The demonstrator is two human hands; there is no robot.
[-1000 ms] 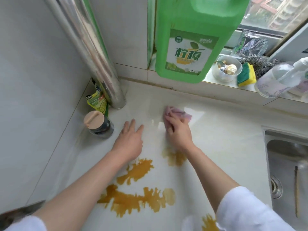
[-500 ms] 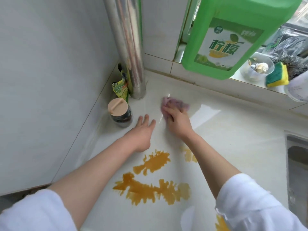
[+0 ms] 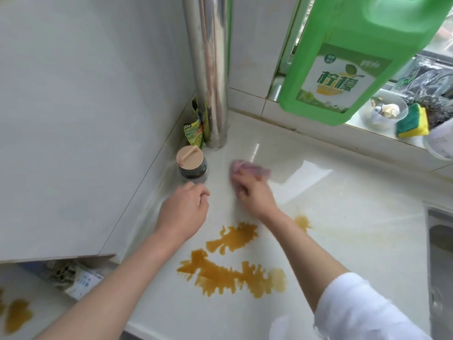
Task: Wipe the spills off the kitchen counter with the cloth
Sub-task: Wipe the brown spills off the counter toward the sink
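My right hand (image 3: 253,193) holds a crumpled pink cloth (image 3: 247,168) down on the pale counter (image 3: 343,217), near the back corner. My left hand (image 3: 185,209) hovers or rests beside it with fingers loosely curled, holding nothing, just in front of a small jar. Brown-orange spills (image 3: 228,271) spread over the counter between my forearms, nearer to me than the cloth. A smaller spot (image 3: 302,222) lies right of my right wrist, with a faint smear beyond it.
A jar with a tan lid (image 3: 191,165) and a green packet (image 3: 195,134) stand beside a steel pipe (image 3: 210,69). A green detergent jug (image 3: 343,57), a bowl (image 3: 383,112) and a sponge (image 3: 413,121) sit on the sill. The sink (image 3: 438,266) is at right.
The cloth and my right hand slid left toward the pipe and jar. My left hand's fingers went from flat on the counter to loosely curled. The view swung left.
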